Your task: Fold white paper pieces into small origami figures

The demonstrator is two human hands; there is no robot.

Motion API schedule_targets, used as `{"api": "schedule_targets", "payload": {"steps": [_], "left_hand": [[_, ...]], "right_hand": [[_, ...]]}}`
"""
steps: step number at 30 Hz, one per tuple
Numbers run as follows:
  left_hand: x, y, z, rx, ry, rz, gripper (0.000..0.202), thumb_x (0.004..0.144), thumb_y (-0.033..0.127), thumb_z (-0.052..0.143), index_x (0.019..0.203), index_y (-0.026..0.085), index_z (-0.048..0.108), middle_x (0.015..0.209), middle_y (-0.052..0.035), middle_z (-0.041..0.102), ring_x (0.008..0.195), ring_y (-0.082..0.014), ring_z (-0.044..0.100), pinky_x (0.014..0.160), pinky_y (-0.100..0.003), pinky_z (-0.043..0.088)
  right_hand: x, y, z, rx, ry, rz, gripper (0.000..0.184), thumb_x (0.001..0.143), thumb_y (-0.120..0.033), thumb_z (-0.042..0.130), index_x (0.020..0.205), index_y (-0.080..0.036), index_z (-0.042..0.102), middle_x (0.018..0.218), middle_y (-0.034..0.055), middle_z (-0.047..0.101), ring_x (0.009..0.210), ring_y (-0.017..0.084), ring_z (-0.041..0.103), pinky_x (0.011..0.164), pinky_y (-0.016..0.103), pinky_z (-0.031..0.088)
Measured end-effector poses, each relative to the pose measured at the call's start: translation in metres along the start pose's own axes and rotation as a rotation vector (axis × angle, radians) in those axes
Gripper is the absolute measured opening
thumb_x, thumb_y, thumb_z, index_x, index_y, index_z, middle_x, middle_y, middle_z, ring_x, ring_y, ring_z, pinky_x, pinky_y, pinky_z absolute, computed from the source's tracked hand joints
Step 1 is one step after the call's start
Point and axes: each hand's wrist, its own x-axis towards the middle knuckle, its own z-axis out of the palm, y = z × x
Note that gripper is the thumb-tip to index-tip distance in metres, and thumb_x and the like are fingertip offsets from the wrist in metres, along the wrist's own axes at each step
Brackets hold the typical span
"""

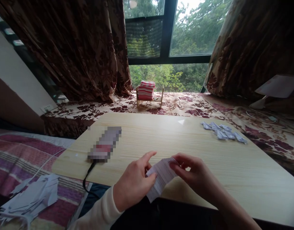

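Between my hands, just above the front edge of the low wooden table (147,134), is a small piece of lined paper (161,179). My left hand (135,182) holds its left side, thumb lying across the front and index finger raised off it. At the upper right corner, my right hand (191,167) pinches the paper between thumb and fingers. Several small folded paper pieces (222,130) lie together at the table's far right.
A blurred-out flat device (105,145) with a dark cable lies on the table's left. Loose paper sheets (34,196) rest on the striped bed cover at left. Behind the table, a small wooden rack (149,99) holds folded striped cloths (146,90). A white lamp (277,86) stands at right.
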Motion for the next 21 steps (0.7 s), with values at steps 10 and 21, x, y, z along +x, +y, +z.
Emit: {"api": "schedule_targets", "payload": {"steps": [10, 21], "left_hand": [[-0.016, -0.026, 0.016, 0.545, 0.387, 0.41, 0.028, 0.08, 0.011, 0.056, 0.107, 0.017, 0.062, 0.107, -0.0091, 0.062, 0.101, -0.0258, 0.054, 0.087, -0.044, 0.046], [-0.028, -0.032, 0.023, 0.521, 0.274, 0.651, 0.02, 0.086, 0.01, 0.05, 0.099, 0.017, 0.063, 0.105, -0.0055, 0.067, 0.094, -0.023, 0.054, 0.085, -0.042, 0.046]], "right_hand": [[-0.01, 0.016, 0.015, -0.335, 0.015, -0.038, 0.017, 0.084, -0.023, 0.05, 0.09, -0.021, 0.066, 0.074, 0.0016, 0.065, 0.063, 0.016, 0.057, 0.057, 0.027, 0.042], [-0.009, 0.006, 0.012, -0.389, -0.06, 0.154, 0.02, 0.081, -0.031, 0.051, 0.088, -0.021, 0.066, 0.066, 0.0001, 0.063, 0.059, 0.016, 0.055, 0.056, 0.026, 0.039]]}}
